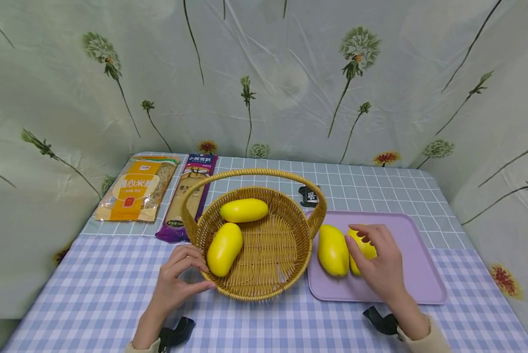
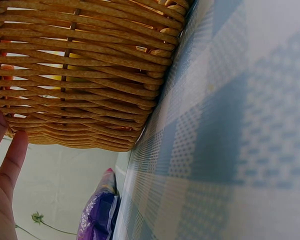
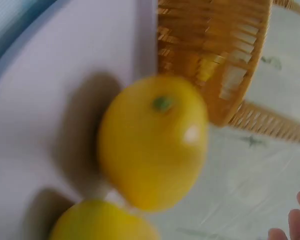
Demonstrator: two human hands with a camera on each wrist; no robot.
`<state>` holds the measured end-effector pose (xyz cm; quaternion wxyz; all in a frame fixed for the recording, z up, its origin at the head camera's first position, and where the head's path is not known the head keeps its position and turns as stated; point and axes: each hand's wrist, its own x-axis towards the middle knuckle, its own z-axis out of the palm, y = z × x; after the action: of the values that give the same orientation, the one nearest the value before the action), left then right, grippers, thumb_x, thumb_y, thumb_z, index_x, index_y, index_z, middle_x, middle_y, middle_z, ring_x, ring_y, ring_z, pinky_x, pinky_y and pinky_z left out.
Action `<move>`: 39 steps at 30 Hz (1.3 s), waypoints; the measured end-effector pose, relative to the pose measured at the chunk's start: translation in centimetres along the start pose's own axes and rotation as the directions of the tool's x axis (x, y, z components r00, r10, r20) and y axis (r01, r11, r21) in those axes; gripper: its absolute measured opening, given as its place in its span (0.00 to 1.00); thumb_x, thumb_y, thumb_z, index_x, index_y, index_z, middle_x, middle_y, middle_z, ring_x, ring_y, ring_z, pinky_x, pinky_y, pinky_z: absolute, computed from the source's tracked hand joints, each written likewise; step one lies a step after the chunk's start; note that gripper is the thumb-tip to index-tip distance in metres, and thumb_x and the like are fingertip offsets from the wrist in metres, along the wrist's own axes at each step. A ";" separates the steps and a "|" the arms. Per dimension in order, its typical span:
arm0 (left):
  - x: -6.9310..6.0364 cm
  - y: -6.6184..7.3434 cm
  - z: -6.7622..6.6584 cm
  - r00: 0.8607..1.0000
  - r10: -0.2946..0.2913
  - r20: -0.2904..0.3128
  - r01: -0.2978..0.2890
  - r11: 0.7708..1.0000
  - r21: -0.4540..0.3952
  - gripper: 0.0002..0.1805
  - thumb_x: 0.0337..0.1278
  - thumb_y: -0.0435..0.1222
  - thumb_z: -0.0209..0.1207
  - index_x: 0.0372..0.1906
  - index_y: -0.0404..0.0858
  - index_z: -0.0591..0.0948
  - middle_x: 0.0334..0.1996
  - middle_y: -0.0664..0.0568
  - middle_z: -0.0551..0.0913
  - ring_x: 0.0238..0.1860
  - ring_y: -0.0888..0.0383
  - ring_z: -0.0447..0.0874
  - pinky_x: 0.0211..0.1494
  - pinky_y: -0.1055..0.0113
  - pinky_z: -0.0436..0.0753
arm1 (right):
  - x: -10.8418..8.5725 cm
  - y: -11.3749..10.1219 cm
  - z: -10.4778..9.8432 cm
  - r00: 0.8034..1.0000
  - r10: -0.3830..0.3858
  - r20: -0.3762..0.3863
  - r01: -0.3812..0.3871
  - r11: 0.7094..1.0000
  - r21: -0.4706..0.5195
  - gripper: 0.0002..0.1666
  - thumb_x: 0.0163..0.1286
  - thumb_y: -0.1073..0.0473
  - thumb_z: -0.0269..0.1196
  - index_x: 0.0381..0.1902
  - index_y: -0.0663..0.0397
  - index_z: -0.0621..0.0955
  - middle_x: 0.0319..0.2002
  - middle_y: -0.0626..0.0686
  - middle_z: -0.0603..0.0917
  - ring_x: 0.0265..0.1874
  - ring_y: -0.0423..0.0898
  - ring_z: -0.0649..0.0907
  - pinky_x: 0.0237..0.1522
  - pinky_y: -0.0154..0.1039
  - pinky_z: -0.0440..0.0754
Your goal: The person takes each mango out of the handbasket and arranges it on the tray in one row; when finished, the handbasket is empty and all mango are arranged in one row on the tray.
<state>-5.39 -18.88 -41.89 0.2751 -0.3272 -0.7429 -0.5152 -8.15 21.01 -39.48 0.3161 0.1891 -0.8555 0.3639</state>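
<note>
A round wicker basket (image 1: 264,294) with a tall handle stands in the middle and holds two yellow mangoes, one upper mango (image 1: 244,210) and one lower-left mango (image 1: 225,249). My left hand (image 1: 175,277) holds the basket's left front rim with fingers and thumb; the left wrist view shows its fingers (image 2: 12,162) at the woven wall. On the lilac tray (image 1: 418,274) lie two more, a left mango (image 1: 333,251) and a right mango (image 1: 356,245) partly hidden by my right hand (image 1: 381,262). That hand hovers over them, thumb and fingers apart, gripping nothing.
Behind the basket's left side lie an orange food packet (image 1: 136,191) and a purple pasta packet (image 1: 189,196). A small black item (image 1: 308,196) sits behind the basket's right handle end. A checked cloth (image 1: 92,294) covers the table; a floral curtain (image 1: 290,88) hangs behind.
</note>
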 end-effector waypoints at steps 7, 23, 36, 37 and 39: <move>0.0 0.1 0.0 1.000 -0.001 -0.001 0.001 1.000 0.013 0.19 0.43 0.48 0.71 0.24 0.36 0.79 0.29 0.45 0.78 0.39 0.49 0.73 0.56 0.68 0.68 | 0.9 -2.6 1.4 0.991 -0.132 -0.014 0.133 0.984 0.118 0.19 0.67 0.48 0.60 0.40 0.59 0.83 0.35 0.52 0.81 0.31 0.44 0.76 0.33 0.31 0.73; 0.0 0.0 0.0 1.000 -0.001 -0.001 0.001 1.000 0.006 0.19 0.42 0.47 0.72 0.24 0.36 0.79 0.29 0.43 0.78 0.40 0.50 0.73 0.56 0.68 0.69 | 5.0 -9.0 4.7 0.919 -0.364 0.153 0.312 0.907 0.281 0.15 0.70 0.50 0.58 0.42 0.55 0.82 0.39 0.48 0.82 0.39 0.43 0.80 0.44 0.35 0.78; 0.0 0.1 0.0 1.000 -0.012 0.007 0.012 1.000 0.021 0.20 0.42 0.48 0.70 0.24 0.36 0.79 0.29 0.44 0.78 0.40 0.49 0.73 0.57 0.68 0.68 | 8.9 -10.8 8.2 0.797 -0.160 0.583 0.195 0.981 0.002 0.22 0.68 0.41 0.58 0.52 0.45 0.80 0.48 0.45 0.81 0.48 0.44 0.78 0.51 0.43 0.74; 0.0 0.1 0.0 1.000 -0.012 0.007 0.012 1.000 0.022 0.20 0.42 0.49 0.70 0.24 0.36 0.79 0.29 0.44 0.78 0.40 0.49 0.73 0.57 0.68 0.68 | 9.1 -10.9 8.5 0.795 -0.142 0.590 0.187 0.982 -0.016 0.22 0.67 0.41 0.59 0.52 0.45 0.80 0.48 0.45 0.81 0.48 0.45 0.78 0.50 0.45 0.74; 0.0 0.1 0.0 1.000 -0.010 0.006 0.010 1.000 0.022 0.20 0.42 0.49 0.70 0.24 0.35 0.79 0.29 0.43 0.78 0.40 0.49 0.73 0.58 0.68 0.68 | 9.4 -10.9 9.1 0.793 -0.110 0.599 0.178 0.983 -0.054 0.22 0.67 0.41 0.60 0.52 0.45 0.80 0.47 0.46 0.81 0.47 0.46 0.79 0.48 0.45 0.74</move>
<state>-5.32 -18.87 -41.87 0.2740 -0.3221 -0.7508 -0.5074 -12.67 6.10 -32.48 0.0693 0.3406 -0.9128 0.2146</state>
